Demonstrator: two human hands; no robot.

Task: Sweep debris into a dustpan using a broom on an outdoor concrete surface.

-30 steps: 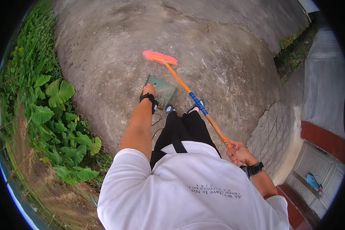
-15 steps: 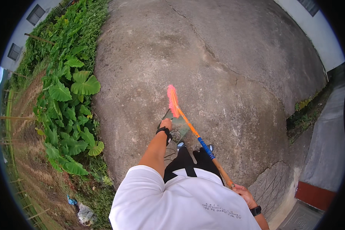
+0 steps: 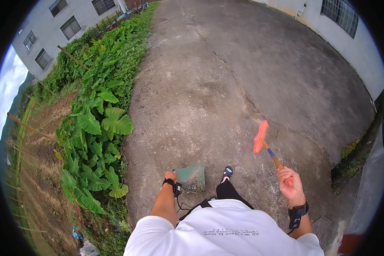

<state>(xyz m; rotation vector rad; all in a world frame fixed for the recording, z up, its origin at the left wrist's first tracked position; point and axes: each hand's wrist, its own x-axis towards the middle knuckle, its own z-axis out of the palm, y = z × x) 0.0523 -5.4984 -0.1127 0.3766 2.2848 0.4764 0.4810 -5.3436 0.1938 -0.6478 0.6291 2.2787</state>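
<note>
My left hand (image 3: 170, 176) is closed at the left edge of a green dustpan (image 3: 190, 174), its fingers partly hidden. Speckled grey-brown debris (image 3: 194, 187) shows in the part of the pan nearer me. Off to the right, my right hand (image 3: 291, 183) wraps around the handle of a broom. Pink-orange bristles form the broom head (image 3: 260, 136), which points away from me, apart from the dustpan. Blue wrapping (image 3: 270, 152) covers part of the handle ahead of my fist. Both wrists wear black straps with small devices.
Cracked concrete ground (image 3: 192, 102) stretches ahead. Large-leaved green plants (image 3: 96, 149) line its left edge, with bare soil beyond. A white building (image 3: 341, 47) stands at the far right, above a ditch (image 3: 354, 158). My foot (image 3: 228, 172) is just right of the dustpan.
The broom has swung away from the dustpan to the right. My right hand has come up and forward from beside my hip. The view has tilted up, showing more ground ahead.
</note>
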